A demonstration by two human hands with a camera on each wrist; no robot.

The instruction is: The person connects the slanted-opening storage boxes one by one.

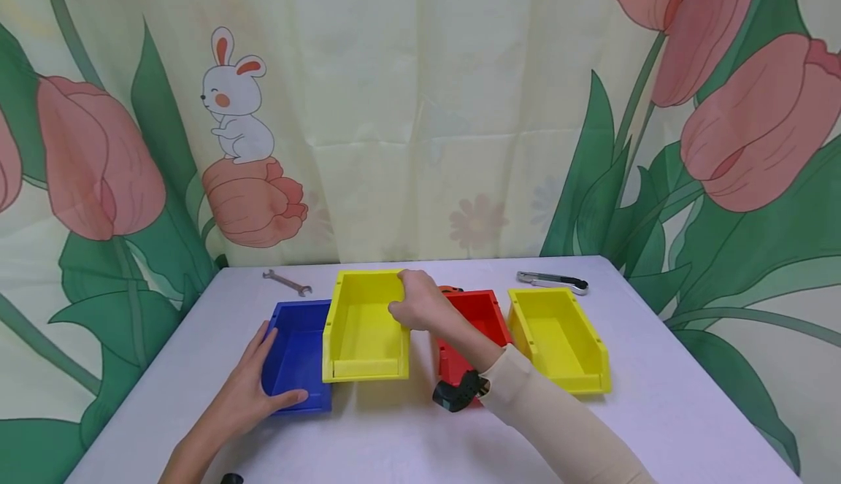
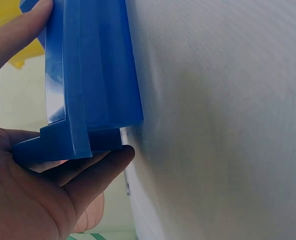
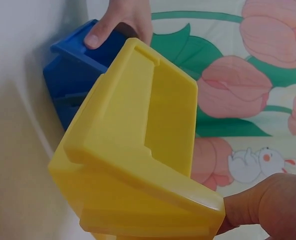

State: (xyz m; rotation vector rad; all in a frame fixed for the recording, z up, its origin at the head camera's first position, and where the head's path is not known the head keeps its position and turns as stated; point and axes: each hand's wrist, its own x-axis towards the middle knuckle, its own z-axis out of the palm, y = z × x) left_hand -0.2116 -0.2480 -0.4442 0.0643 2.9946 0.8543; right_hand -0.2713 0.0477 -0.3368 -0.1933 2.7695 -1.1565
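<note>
My right hand point(image 1: 419, 301) grips the right rim of a yellow storage bin point(image 1: 366, 327), which hangs above the table, slightly over the right side of a blue storage bin point(image 1: 298, 356). In the right wrist view the yellow bin point(image 3: 123, 130) fills the middle, its far side hidden. My left hand point(image 1: 252, 382) holds the blue bin at its front left, thumb at the front rim and fingers along the left side. The left wrist view shows the blue bin point(image 2: 95, 65) close up between thumb and fingers, on or very near the tabletop.
A red bin point(image 1: 482, 312), partly behind my right forearm, stands right of centre, with a small orange and black thing point(image 1: 450, 289) behind it. Farther right is another yellow bin point(image 1: 563, 338). A wrench point(image 1: 287, 282) and a black-handled utility knife point(image 1: 552, 280) lie toward the back.
</note>
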